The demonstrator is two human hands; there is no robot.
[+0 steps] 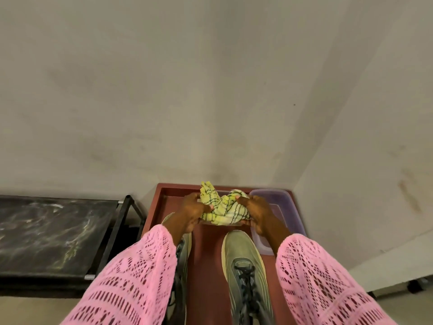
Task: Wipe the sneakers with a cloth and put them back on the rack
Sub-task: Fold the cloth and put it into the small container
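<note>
Over the red-brown tabletop (206, 259), from the head view, we held the crumpled yellow checked cloth (223, 207) between our left hand (193, 213) and right hand (257, 213), each grip curled tight on it. Two olive-grey laced sneakers (243, 266) lay just below, the left one half hidden by a pink sleeve. We judged wiping not yet begun; next the cloth must meet a toe. Left stood the black rack (58, 233).

Bunched yellow checked cloth (222, 208) above 2 grey-green sneakers (243, 263).
</note>
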